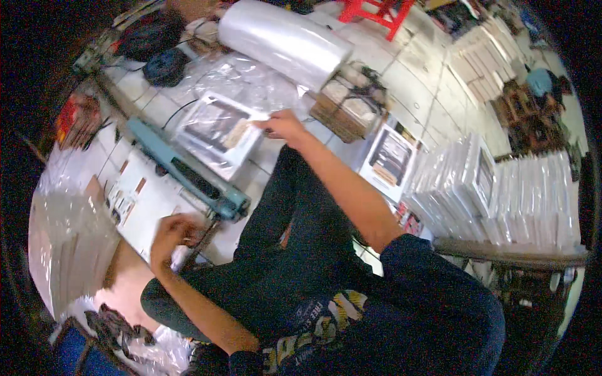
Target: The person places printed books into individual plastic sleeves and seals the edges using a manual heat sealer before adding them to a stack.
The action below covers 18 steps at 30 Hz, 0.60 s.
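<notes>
My right hand is closed on the right edge of a flat white box with a dark and tan picture on its face. Clear plastic film lies over this box. Just left of it runs the long teal arm of a bar heat sealer, set at a slant. My left hand is at the sealer's near end, above its white base. Its fingers look curled, but motion blurs them, and I see nothing certain in them.
A big roll of clear film lies at the back. A brown box of pale items and another flat printed box are to the right. Beyond stand wrapped stacks. More wrapped boxes stand far left; a red stool is behind.
</notes>
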Motion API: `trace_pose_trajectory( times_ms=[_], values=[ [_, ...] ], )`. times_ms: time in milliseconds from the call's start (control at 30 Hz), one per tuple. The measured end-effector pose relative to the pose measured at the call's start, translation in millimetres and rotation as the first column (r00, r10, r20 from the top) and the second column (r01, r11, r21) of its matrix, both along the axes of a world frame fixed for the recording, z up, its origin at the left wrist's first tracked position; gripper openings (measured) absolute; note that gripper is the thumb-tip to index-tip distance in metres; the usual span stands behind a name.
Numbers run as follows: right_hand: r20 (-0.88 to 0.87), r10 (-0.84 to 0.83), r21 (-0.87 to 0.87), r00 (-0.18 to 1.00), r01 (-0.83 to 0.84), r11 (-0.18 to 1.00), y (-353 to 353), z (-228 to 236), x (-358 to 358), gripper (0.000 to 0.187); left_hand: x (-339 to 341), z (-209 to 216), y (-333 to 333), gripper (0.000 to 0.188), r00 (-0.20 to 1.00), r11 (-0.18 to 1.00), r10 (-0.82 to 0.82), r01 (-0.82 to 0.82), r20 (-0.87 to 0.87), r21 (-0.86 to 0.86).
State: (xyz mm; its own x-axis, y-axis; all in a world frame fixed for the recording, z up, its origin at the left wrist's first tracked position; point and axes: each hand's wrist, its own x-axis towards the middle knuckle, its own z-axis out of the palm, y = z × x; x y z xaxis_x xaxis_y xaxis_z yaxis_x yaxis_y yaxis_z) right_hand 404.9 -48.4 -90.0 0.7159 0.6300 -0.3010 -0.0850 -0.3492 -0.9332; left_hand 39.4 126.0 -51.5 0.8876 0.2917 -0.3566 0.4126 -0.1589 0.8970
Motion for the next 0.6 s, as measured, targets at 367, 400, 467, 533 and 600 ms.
trace_pose_trajectory(
  times_ms=[367,400,467,533,600],
  values=[
    [0.609,-0.272,0.267,0.745,0.130,0.955,-109,139,-88,0.029,134,-11,-179,0.070,0.907,0.343,0.413,-0.077,0.077,-0.936],
    [0.575,-0.288,0.243,0.766,0.177,0.954,-118,149,-100,0.026,139,-12,-192,0.066,0.862,0.152,0.507,-0.126,-0.032,-0.980],
    [0.524,-0.309,0.229,0.794,0.218,0.949,-131,162,-118,0.021,146,-11,-220,0.060,0.756,0.024,0.655,-0.046,-0.019,-0.999],
    [0.496,-0.250,0.136,0.831,0.210,0.968,-143,171,-127,0.014,145,-11,-234,0.057,0.707,-0.037,0.705,-0.042,-0.055,-0.998],
    [0.507,-0.232,0.074,0.830,0.227,0.971,-153,175,-135,0.008,140,-14,-239,0.055,0.702,-0.106,0.696,-0.106,-0.150,-0.989]
  ],
)
